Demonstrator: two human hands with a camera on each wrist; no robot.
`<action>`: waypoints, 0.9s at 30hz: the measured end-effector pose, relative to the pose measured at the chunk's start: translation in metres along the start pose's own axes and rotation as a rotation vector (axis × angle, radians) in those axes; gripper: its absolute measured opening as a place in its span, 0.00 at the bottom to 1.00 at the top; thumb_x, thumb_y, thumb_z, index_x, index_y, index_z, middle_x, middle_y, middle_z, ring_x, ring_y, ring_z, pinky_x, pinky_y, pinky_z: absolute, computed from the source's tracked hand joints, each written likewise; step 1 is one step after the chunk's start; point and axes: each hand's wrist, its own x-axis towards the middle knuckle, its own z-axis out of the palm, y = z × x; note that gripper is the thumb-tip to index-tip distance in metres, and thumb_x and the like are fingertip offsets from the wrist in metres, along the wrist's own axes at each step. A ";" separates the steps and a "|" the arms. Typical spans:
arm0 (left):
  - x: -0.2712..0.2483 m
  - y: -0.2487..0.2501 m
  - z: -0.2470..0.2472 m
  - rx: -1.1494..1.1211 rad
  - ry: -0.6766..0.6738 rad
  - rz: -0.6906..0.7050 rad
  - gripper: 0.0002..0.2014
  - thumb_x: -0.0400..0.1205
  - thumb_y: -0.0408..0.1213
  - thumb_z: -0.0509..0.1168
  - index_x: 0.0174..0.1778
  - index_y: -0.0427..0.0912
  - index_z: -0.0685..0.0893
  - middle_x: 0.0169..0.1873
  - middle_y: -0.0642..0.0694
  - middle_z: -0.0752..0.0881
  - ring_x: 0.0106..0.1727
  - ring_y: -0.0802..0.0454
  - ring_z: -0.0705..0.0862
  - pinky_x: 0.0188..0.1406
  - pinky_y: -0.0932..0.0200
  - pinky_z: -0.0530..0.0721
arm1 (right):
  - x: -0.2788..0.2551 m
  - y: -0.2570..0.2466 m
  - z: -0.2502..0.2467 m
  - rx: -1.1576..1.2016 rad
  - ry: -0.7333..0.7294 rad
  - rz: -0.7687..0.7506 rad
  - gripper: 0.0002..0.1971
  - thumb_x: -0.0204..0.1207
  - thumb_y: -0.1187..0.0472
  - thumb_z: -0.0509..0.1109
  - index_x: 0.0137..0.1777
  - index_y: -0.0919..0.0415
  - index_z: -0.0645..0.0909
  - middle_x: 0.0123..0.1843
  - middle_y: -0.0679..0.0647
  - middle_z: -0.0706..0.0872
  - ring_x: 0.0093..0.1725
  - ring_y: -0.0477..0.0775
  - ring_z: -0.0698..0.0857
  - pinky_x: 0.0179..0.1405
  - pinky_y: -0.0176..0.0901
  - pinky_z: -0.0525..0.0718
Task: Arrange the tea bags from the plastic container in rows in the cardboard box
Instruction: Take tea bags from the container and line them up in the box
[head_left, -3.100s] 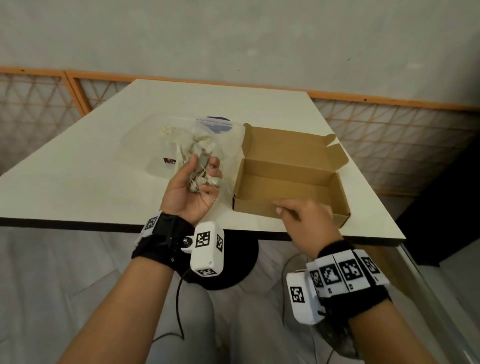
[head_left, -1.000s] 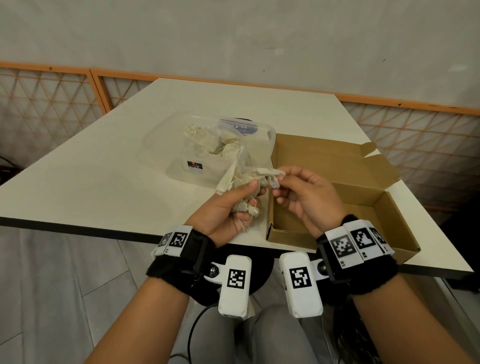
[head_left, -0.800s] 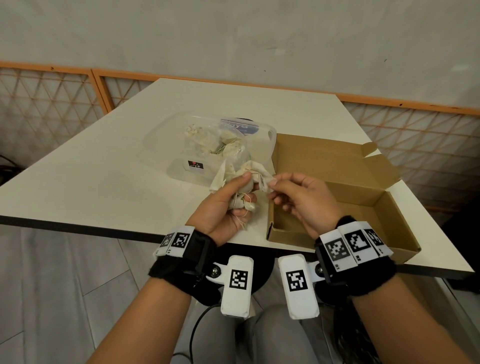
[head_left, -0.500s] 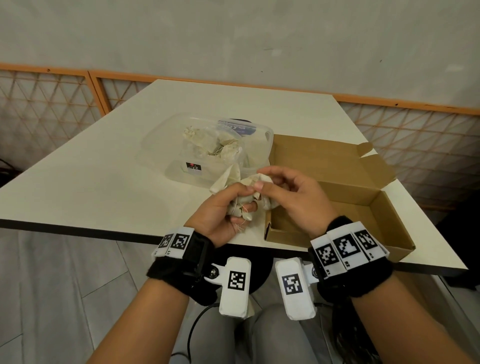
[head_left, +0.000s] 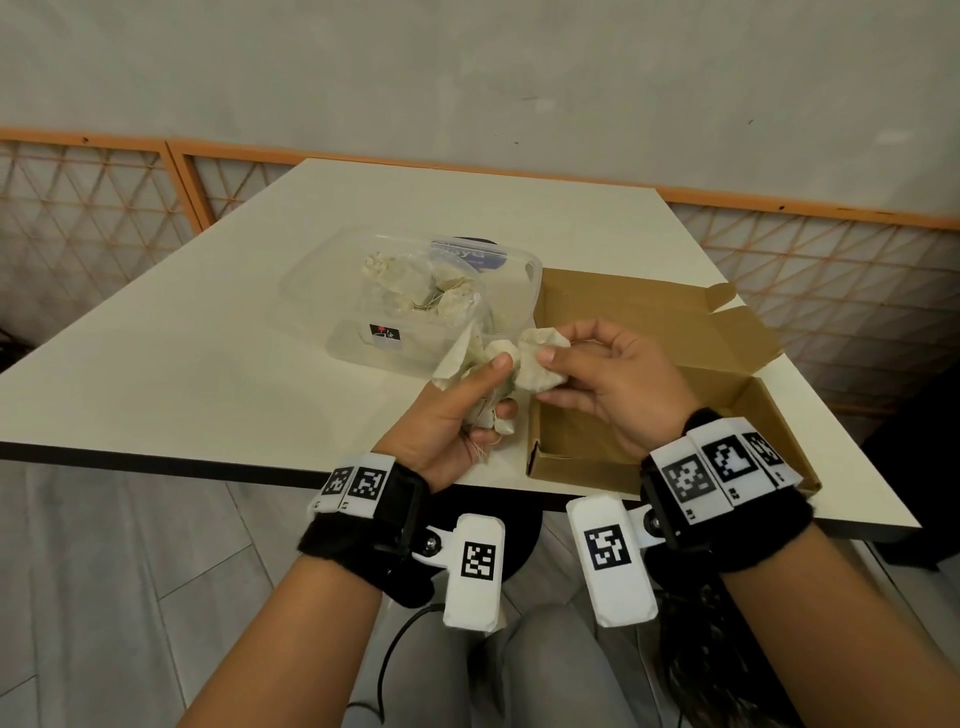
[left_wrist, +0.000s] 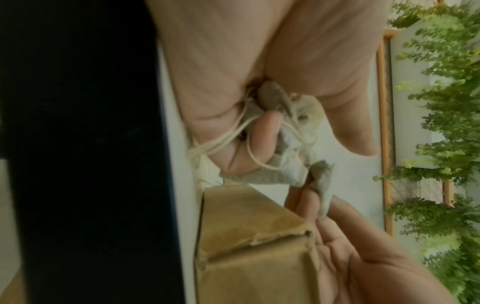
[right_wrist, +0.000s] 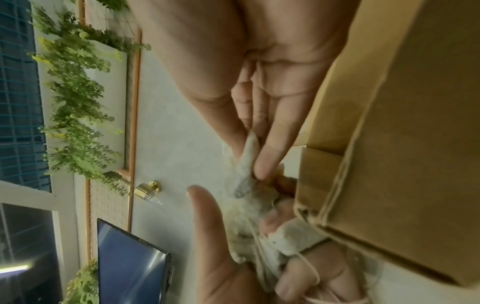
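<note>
1. The open brown cardboard box (head_left: 649, 415) serves as the landmark: it sits on the white rectangular table (head_left: 208, 364) at the near edge, lid flapped back, and the part of its floor that shows holds no bags, so I judge the rows are not yet begun.
2. The left hand (head_left: 457, 410), just left of the box's near corner, curls round a crumpled bunch of off-white paper tea bags (head_left: 480, 384) with trailing strings; it acts as a reserve, so bags need not be fetched singly.
3. The right hand (head_left: 602, 379), above the box's left wall, pinches one off-white tea bag (head_left: 540, 364) between thumb and fingers. The two hands are close together, because that bag still touches the bunch and is being teased free.
4. The strings look tangled in the left wrist view, so separating probably needs a gentle pull.
5. The clear plastic container (head_left: 415, 306), directly left of the box and behind the hands, still holds more tea bags, kept near for short reaches.
</note>
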 end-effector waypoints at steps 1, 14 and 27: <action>0.000 0.000 0.000 0.016 0.017 0.004 0.25 0.69 0.43 0.78 0.61 0.42 0.81 0.38 0.50 0.83 0.28 0.62 0.76 0.16 0.74 0.67 | 0.000 0.001 0.001 -0.010 -0.014 0.015 0.04 0.74 0.72 0.69 0.46 0.65 0.78 0.44 0.60 0.88 0.36 0.48 0.90 0.35 0.38 0.89; 0.000 -0.002 0.003 0.048 0.102 -0.011 0.13 0.74 0.32 0.71 0.53 0.39 0.80 0.30 0.51 0.81 0.24 0.63 0.74 0.13 0.74 0.64 | 0.004 -0.032 -0.006 -0.996 -0.103 -0.267 0.03 0.72 0.61 0.74 0.45 0.56 0.88 0.36 0.39 0.82 0.37 0.38 0.78 0.39 0.25 0.72; 0.004 0.002 -0.002 -0.214 0.169 -0.040 0.05 0.75 0.39 0.67 0.41 0.42 0.80 0.35 0.48 0.80 0.25 0.63 0.77 0.13 0.74 0.65 | 0.017 -0.073 -0.039 -1.224 -0.074 -0.165 0.03 0.71 0.58 0.75 0.43 0.51 0.87 0.42 0.48 0.86 0.43 0.43 0.80 0.41 0.30 0.73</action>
